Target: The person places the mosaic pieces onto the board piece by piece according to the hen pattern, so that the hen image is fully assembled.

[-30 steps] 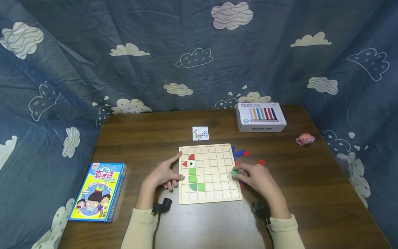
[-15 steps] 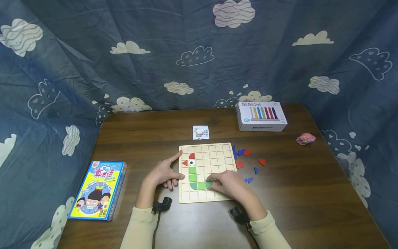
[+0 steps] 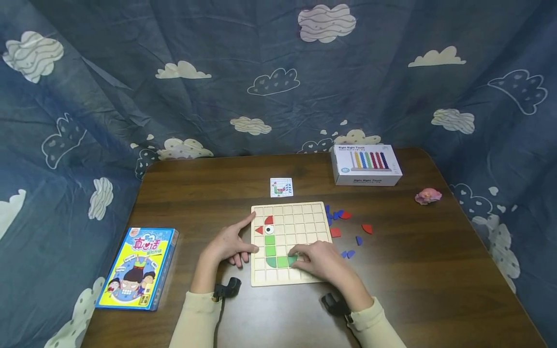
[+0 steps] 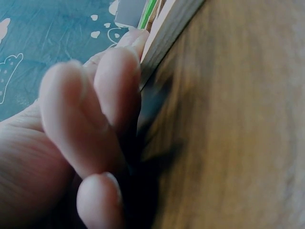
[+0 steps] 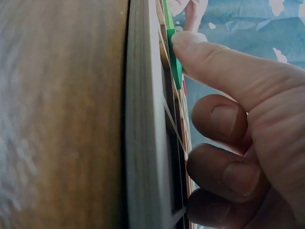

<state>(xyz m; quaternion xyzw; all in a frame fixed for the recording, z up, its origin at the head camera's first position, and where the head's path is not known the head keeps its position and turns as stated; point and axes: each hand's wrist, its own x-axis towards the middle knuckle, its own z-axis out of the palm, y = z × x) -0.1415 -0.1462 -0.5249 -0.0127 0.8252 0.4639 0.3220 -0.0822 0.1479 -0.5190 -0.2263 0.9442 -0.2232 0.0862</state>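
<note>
A pale wooden grid board (image 3: 304, 222) lies on the table in the head view. Its left edge is touched by my left hand (image 3: 228, 244) with two spread digits, the other fingers bent beside the board. My right hand (image 3: 319, 261) pinches a dark green tile (image 3: 293, 260) at a cell in the lower row, right of a light green square (image 3: 282, 261). In the right wrist view this dark green tile (image 5: 174, 59) lies under a fingertip, low against the board. Set in the board are further green tiles, a round eye tile (image 3: 269, 229) and red pieces (image 3: 269, 220).
Loose blue pieces (image 3: 359, 240) and red pieces (image 3: 367, 228) lie right of the board. A picture card (image 3: 281, 187) lies beyond it. At the back right are a white box (image 3: 367, 166) and a pink flower-like object (image 3: 428, 195). A yellow-blue box (image 3: 137, 268) lies at the left.
My right hand has carried the dark green tile leftward from the board's right edge to the lower row, where it has stayed for the last half second. The left hand has kept its place.
</note>
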